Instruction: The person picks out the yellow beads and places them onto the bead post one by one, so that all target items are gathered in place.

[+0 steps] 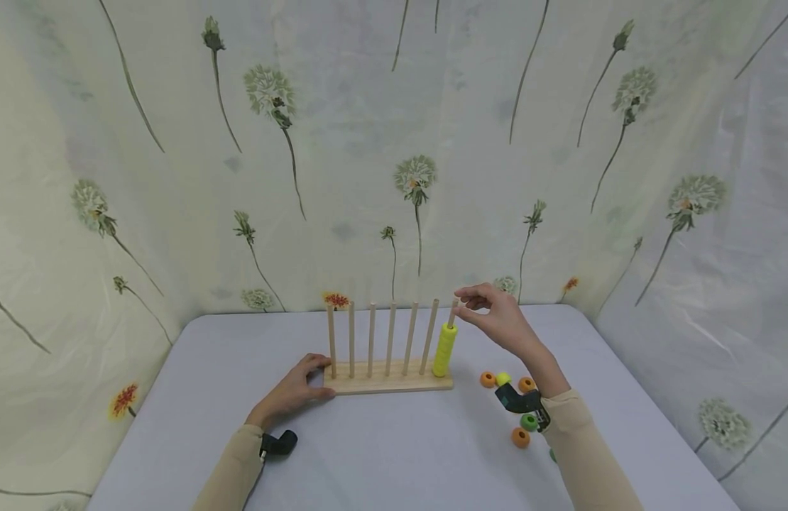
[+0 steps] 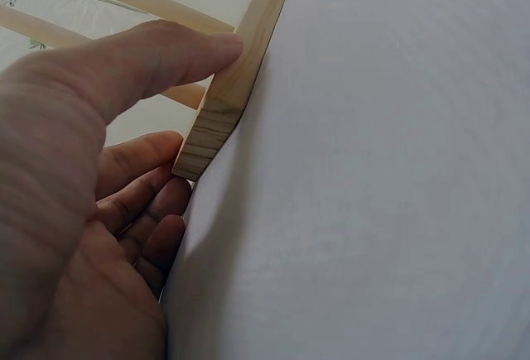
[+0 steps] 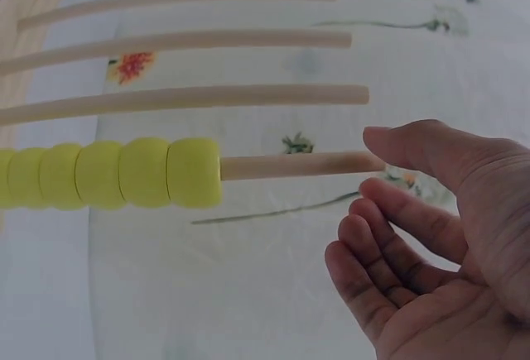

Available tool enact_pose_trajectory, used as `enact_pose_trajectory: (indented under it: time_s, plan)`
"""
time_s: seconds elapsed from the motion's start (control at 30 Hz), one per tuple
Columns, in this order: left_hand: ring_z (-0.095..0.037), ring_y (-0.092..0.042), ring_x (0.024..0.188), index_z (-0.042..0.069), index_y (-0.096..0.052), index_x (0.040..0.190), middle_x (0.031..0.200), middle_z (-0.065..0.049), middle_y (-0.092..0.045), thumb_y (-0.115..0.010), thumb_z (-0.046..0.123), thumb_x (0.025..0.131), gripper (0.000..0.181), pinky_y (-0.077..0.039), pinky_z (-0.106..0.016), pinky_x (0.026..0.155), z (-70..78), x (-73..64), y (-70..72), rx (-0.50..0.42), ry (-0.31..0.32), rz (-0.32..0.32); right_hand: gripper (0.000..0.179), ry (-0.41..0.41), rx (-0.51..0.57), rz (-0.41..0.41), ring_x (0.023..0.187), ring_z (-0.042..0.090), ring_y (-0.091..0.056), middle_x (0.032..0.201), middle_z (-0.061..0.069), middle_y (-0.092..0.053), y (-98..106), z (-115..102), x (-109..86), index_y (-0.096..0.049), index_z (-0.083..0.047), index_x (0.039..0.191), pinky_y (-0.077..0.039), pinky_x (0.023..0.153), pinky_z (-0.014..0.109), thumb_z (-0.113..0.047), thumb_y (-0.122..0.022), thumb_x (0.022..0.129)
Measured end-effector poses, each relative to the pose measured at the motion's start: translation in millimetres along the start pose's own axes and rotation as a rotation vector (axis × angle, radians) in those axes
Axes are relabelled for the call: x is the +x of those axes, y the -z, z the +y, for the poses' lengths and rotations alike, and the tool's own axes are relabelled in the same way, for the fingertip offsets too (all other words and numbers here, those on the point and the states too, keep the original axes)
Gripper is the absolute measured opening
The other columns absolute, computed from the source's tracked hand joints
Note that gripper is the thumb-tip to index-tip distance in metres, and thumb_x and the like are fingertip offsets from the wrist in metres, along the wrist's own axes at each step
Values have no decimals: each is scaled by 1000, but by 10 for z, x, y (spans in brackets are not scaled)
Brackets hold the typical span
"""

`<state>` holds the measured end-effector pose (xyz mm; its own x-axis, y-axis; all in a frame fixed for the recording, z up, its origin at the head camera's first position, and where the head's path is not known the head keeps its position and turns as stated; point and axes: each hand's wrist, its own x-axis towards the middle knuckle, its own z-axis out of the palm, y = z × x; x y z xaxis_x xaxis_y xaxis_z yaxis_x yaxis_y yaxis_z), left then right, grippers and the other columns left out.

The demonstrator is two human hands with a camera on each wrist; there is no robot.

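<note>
A wooden peg rack (image 1: 387, 385) with a row of upright pegs stands on the table. My left hand (image 1: 299, 383) grips its left end, with the thumb on the front edge of the base (image 2: 248, 58) and the fingers round behind. Yellow beads (image 1: 445, 350) are stacked on the rightmost peg, touching one another in the right wrist view; the peg's upper part (image 3: 298, 164) is bare. My right hand (image 1: 499, 319) is at that peg's tip, thumb and index finger apart on either side of it. No bead shows between them.
Loose beads lie on the table right of the rack: a yellow bead (image 1: 502, 379), orange beads (image 1: 520, 437) and green beads (image 1: 529, 422), some partly hidden by the right wrist camera (image 1: 518, 399). A floral curtain (image 1: 343, 177) hangs behind the table (image 1: 368, 454).
</note>
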<state>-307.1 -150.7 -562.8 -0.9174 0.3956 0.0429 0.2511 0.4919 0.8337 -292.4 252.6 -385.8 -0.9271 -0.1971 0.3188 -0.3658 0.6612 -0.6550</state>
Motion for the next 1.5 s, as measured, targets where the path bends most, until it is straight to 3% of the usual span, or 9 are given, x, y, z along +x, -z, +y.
enact_pose_trajectory:
  time_s: [0.5, 0.87, 1.13, 1.5]
  plan:
    - [-32, -40, 134, 11, -54, 133, 137, -6, -46, -82, 36, 75, 69, -30, -55, 112, -69, 42, -9, 7, 0, 6, 37, -40, -45, 9, 94, 19, -62, 110, 5, -64, 33, 240, -125, -64, -12, 118, -53, 83, 38, -30, -72, 87]
    - [-31, -40, 134, 11, -54, 134, 137, -6, -46, -82, 35, 76, 69, -30, -54, 112, -42, 41, -2, 12, 5, 8, 33, -126, -75, -16, 92, 20, -61, 108, 10, -65, 47, 525, -314, -63, -9, 116, -53, 77, 28, -25, -71, 89]
    - [-31, -41, 134, 11, -54, 134, 137, -6, -47, -82, 36, 75, 70, -31, -54, 112, -48, 41, -9, 23, 5, 8, 35, -213, -104, -70, 91, 19, -61, 104, 9, -65, 53, 805, -484, -63, -6, 116, -53, 77, 32, -28, -70, 89]
    - [-31, -41, 133, 9, -55, 133, 137, -8, -47, -82, 31, 76, 67, -31, -54, 112, -11, 27, -4, 12, -5, 7, 34, -301, -132, -72, 88, 19, -61, 98, 9, -67, 57, 1142, -634, -63, -1, 112, -53, 73, 29, -27, -68, 90]
